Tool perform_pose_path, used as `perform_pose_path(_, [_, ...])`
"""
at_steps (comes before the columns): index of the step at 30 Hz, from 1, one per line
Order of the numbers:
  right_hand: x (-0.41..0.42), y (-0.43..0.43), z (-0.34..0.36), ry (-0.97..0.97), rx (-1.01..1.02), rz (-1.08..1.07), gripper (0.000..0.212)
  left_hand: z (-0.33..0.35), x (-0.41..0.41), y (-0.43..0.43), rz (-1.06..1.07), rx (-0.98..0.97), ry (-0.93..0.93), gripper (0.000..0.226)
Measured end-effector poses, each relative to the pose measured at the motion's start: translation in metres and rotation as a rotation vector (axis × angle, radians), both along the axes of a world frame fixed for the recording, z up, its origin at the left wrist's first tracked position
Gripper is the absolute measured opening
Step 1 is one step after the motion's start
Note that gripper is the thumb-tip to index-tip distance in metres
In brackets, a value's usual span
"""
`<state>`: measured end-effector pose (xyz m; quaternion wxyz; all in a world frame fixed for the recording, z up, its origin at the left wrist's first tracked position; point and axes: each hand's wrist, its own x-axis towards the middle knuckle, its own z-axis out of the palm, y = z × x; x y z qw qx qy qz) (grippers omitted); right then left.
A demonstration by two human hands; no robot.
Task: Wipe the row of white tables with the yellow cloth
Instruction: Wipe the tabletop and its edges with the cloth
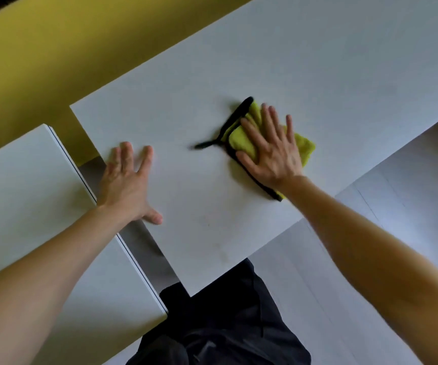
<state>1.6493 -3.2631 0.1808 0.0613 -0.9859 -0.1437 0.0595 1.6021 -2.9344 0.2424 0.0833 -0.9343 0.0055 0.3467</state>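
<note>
A yellow cloth point(241, 139) with black trim lies bunched on the middle white table point(317, 75). My right hand point(271, 148) presses flat on the cloth with fingers spread and straight. My left hand point(127, 184) rests flat on the same table near its left edge, fingers spread, holding nothing. A second white table point(23, 201) stands to the left, separated by a narrow gap.
A yellow wall point(54, 61) runs behind the tables. Grey floor point(370, 259) shows to the right and below. My dark trousers point(225, 325) stand against the table's near corner.
</note>
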Motion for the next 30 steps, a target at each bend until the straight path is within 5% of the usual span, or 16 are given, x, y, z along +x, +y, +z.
perform_pose_path(4, [0.047, -0.056, 0.003, 0.009, -0.064, -0.104, 0.084, -0.004, 0.000, 0.001, 0.005, 0.012, -0.016, 0.185])
perform_pose_path(8, [-0.037, 0.039, -0.006, -0.017, 0.097, -0.223, 0.080, -0.006, -0.001, 0.001, 0.030, 0.013, -0.013, 0.188])
perform_pose_path(11, [-0.129, 0.120, 0.003, 0.075, 0.159, 0.089, 0.077, -0.007, 0.001, 0.001, 0.011, 0.019, -0.001, 0.187])
perform_pose_path(14, [-0.122, 0.084, -0.004, 0.061, 0.171, 0.291, 0.077, -0.007, 0.000, 0.000, 0.009, 0.024, -0.005, 0.186])
perform_pose_path(19, [-0.044, -0.041, -0.007, -0.006, 0.026, -0.260, 0.081, -0.010, -0.003, 0.005, 0.006, -0.006, -0.034, 0.186])
perform_pose_path(23, [-0.074, 0.010, -0.008, -0.070, 0.084, -0.454, 0.081, -0.014, -0.005, 0.011, 0.039, -0.072, -0.070, 0.185])
perform_pose_path(27, [-0.175, 0.125, -0.004, 0.058, 0.183, -0.092, 0.082, -0.012, -0.009, 0.015, 0.092, -0.155, -0.124, 0.177])
perform_pose_path(30, [-0.182, 0.119, -0.004, 0.089, 0.182, 0.161, 0.083, -0.010, -0.018, 0.013, 0.187, -0.143, -0.187, 0.167])
